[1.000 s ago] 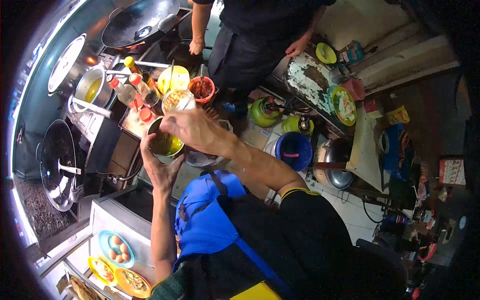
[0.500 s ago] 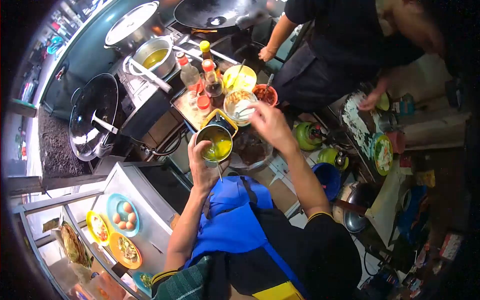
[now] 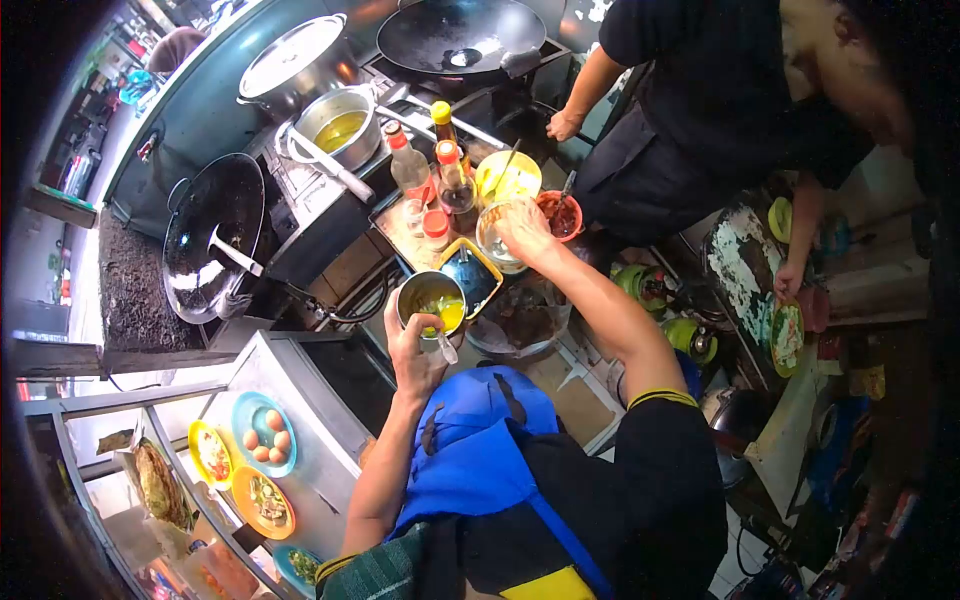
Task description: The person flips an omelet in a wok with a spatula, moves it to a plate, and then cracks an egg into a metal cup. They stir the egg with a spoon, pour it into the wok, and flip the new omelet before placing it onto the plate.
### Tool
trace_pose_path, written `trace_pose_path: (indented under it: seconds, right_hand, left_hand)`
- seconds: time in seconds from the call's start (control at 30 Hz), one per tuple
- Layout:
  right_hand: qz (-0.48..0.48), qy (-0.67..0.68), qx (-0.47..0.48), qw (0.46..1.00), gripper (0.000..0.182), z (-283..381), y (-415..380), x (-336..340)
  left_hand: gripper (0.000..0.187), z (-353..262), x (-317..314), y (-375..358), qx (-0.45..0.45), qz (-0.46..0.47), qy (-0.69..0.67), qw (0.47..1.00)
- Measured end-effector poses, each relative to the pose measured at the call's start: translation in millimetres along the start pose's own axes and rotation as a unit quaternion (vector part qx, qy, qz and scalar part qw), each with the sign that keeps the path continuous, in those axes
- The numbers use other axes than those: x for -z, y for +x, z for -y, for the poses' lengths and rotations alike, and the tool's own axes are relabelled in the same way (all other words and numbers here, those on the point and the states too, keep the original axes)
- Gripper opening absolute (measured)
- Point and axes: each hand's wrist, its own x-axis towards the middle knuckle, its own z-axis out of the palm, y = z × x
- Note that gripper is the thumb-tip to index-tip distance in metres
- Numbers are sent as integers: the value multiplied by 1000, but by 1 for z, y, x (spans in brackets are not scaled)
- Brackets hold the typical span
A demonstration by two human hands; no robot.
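Observation:
My left hand (image 3: 414,352) is wrapped round a metal cup (image 3: 412,291) with a handle. Yellow liquid like raw egg (image 3: 443,310) lies inside, and the thumb reaches over the rim. Over a clear tub (image 3: 487,236), my right hand (image 3: 524,230) points downward. Its fingertips are in the tub, where I cannot see whether they grip anything. Beside that tub stand a yellow bowl (image 3: 522,172), a red bowl of dark red sauce (image 3: 560,215) and a red-capped jar (image 3: 435,228). A yellow-rimmed dark container (image 3: 468,275) sits just behind the cup.
Sauce bottles (image 3: 408,165) stand near the stove. A wok (image 3: 215,240) and a pot of oil (image 3: 345,132) are at the left, another wok (image 3: 460,38) at the back. A co-worker (image 3: 690,110) stands at right, one hand near a green plate (image 3: 787,338). Eggs (image 3: 268,438) rest on a blue plate.
My right hand has lowered into the clear tub. My left hand still holds the cup, now tilted slightly differently. The co-worker's hand has moved down toward the green plate. The whole view has shifted.

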Motion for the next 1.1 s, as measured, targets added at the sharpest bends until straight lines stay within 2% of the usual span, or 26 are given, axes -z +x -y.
trace_pose_path:
  seconds: [0.03,0.1,0.13,0.17,0.23,0.27,0.33,0.37,0.43,0.47,0.5,0.57,0.67,0.73,0.8,0.9,1.0,1.1]
  right_hand:
    - [0,1,1,1000,15,-3,-2,-4]
    - [-7,87,-7,996,16,-12,-6,-9]
    - [-79,94,3,992,14,-14,-17,-4]
    - [-79,95,4,992,14,-18,-24,0]
    - [5,107,-73,992,13,-22,-30,38]
    - [5,107,-71,992,13,-25,-35,49]
    - [20,212,-163,963,16,-31,-46,68]
    - [19,213,-159,964,16,-33,-50,79]
    - [21,263,-228,937,16,-35,-57,101]
    - [1,274,-218,937,15,-35,-59,112]
    - [2,277,-213,937,15,-32,-60,125]
    - [-58,285,-196,936,15,-24,-62,148]
    - [-64,307,-169,934,13,-6,-61,168]
    - [-75,319,-143,934,13,7,-61,170]
    - [-73,297,-134,943,14,19,-60,167]
    - [-75,290,-129,945,15,19,-62,157]
    - [-89,339,-129,928,15,14,-62,157]
    - [-63,389,-152,906,14,10,-63,160]
  left_hand:
    - [36,0,-2,2,0,-5,-5,1000]
    - [36,3,-3,7,0,-11,-8,1000]
    - [39,5,-3,9,-5,-5,-23,1000]
    - [43,6,-3,11,-11,0,-38,999]
    - [49,6,-4,18,-6,6,-31,999]
    - [49,4,-5,22,1,15,-31,999]
    - [53,8,-8,27,3,31,-14,999]
    - [53,13,-12,28,4,28,-12,1000]
    - [58,24,-20,29,3,53,-43,998]
    - [59,31,-24,29,7,67,-8,998]
    - [59,29,-26,32,18,76,-33,996]
    - [55,21,-27,38,22,85,-7,996]
    - [54,20,-32,43,45,116,-21,992]
    - [54,17,-37,46,53,119,-19,991]
    - [56,13,-39,50,-34,54,-20,998]
    - [55,9,-40,49,-15,58,-27,998]
    - [55,9,-42,48,7,63,-47,997]
    - [55,13,-42,45,38,83,-55,994]
